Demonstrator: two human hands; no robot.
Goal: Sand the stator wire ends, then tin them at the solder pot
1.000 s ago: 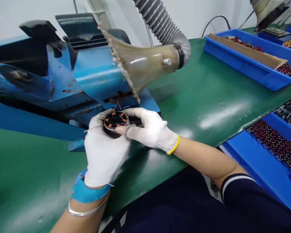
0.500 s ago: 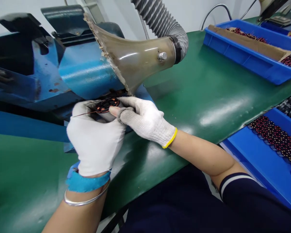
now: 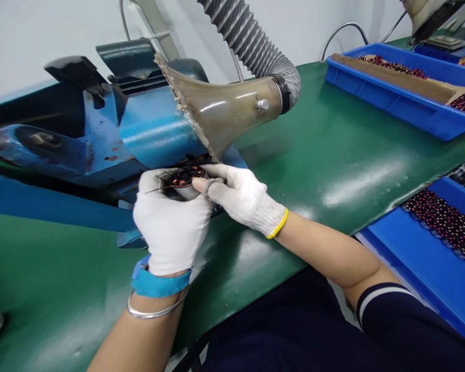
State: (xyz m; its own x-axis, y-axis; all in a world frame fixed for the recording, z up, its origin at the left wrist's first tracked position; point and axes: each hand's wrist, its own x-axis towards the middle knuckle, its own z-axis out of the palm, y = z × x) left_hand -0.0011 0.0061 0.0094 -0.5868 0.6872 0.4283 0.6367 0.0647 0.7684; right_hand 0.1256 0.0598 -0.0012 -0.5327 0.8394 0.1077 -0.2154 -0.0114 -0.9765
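A round metal part with copper windings and a dark top (image 3: pixel 186 178) is held just below the front of the blue machine (image 3: pixel 163 132). My left hand (image 3: pixel 170 222), in a white glove, is closed around its left and near side. My right hand (image 3: pixel 242 196), in a white glove with a yellow cuff, grips its right side, the bare thumb tip at its upper rim. A thin copper wire (image 3: pixel 157 189) sticks out leftward over my left hand. The fingers behind the part are hidden.
A clear brownish funnel (image 3: pixel 228 108) on a grey ribbed hose (image 3: pixel 251 39) stands over the machine's right end. On the green table (image 3: pixel 313 155), a blue tray (image 3: pixel 387 98) holds many small parts at the back right. Another blue tray (image 3: pixel 418 258) with dark, dotted parts is at the right.
The view has shifted, so the machine, both hands and the held part appear further right and slightly lower. Both hands keep their grip on the part.
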